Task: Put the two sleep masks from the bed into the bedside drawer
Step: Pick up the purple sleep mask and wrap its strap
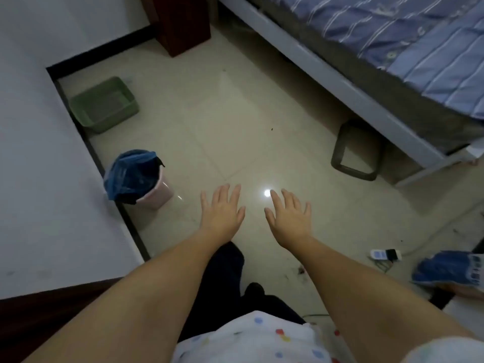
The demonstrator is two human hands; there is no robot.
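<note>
My left hand [222,209] and my right hand [289,214] are stretched out side by side over the tiled floor, palms down, fingers spread, holding nothing. The bed [408,48] with a blue striped cover fills the upper right; its grey frame runs diagonally. No sleep mask shows on the visible part of the bed. A dark red-brown wooden cabinet [183,22] stands at the top, left of the bed; no drawer front is visible.
A green plastic basket [104,104] and a pink bin with a blue bag [138,179] stand along the white wall at left. A dark stool [357,150] stands beside the bed frame. A power strip [385,254] and blue cloth [445,268] lie at right.
</note>
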